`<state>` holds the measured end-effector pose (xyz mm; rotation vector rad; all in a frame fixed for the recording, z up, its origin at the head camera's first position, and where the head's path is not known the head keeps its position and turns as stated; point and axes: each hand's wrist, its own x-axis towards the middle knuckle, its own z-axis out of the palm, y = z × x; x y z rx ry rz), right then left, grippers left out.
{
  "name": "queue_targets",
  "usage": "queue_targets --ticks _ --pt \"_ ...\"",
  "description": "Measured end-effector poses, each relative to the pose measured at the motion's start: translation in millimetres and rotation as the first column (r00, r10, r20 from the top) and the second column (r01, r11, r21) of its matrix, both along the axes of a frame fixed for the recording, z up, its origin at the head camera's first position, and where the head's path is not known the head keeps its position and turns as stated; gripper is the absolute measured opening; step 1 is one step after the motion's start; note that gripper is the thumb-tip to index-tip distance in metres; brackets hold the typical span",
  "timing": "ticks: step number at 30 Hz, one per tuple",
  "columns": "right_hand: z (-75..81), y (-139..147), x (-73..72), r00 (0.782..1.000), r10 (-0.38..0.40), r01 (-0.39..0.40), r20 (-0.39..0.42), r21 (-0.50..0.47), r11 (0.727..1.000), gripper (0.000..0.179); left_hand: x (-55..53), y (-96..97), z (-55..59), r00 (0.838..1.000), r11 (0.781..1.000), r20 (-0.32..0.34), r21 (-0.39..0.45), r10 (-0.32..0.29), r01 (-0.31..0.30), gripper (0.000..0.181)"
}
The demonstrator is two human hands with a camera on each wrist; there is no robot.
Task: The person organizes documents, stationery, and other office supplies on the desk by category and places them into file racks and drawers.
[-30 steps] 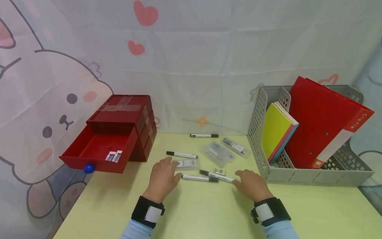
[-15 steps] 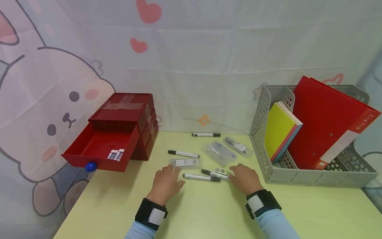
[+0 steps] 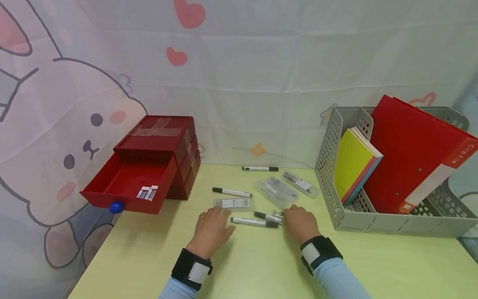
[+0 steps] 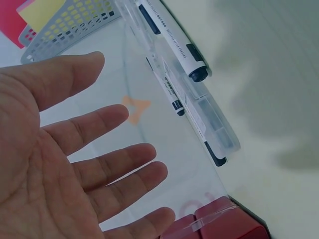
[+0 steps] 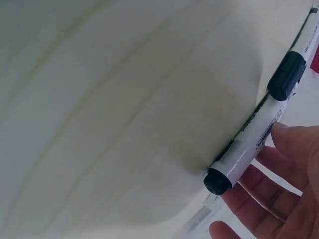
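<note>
In the head view my left hand (image 3: pixel 210 232) is palm down near a clear plastic case (image 3: pixel 235 203) with a white label. Its fingers are spread and hold nothing in the left wrist view. My right hand (image 3: pixel 301 224) is at the right end of a white marker (image 3: pixel 267 216) and a small silver item (image 3: pixel 278 213). In the right wrist view the thumb meets the marker's (image 5: pixel 244 154) side, while the fingertips are hidden behind it, so whether they grip anything is unclear. Another black-capped marker (image 3: pixel 254 222) lies between the hands.
A red drawer unit (image 3: pixel 160 133) stands left, its top drawer (image 3: pixel 128 178) pulled out with small boxes (image 3: pixel 147 192) inside. Behind the hands lie clear cases (image 3: pixel 277 192), a slim case (image 3: pixel 300 184) and markers (image 3: pixel 232 192). A grey file rack (image 3: pixel 392 224) holds notebooks and a red binder (image 3: pixel 414 158).
My right hand has moved left and slightly forward, its fingers now over the marker's end and at the silver item. The left hand has drawn back slightly from the labelled case.
</note>
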<state>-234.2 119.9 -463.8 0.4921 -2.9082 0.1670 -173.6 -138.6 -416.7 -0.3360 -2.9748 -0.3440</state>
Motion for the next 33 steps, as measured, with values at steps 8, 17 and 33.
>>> queue_targets --ticks 8,17,33 --pt "3.9 2.3 0.9 0.998 -0.043 0.046 0.054 -0.038 0.998 0.008 0.6 1.2 -1.5 1.0 1.0 -0.001 0.004 -0.009 0.009 0.038" --pt "5.9 6.1 0.2 0.992 -0.076 0.079 0.097 -0.031 0.996 0.011 0.5 1.7 -4.1 0.999 1.0 -0.028 -0.006 -0.029 0.029 0.035" --pt "7.7 18.8 1.7 0.978 -0.137 0.143 0.157 -0.026 0.989 0.014 0.6 4.6 -4.8 0.999 0.999 -0.025 0.001 -0.032 0.032 0.034"
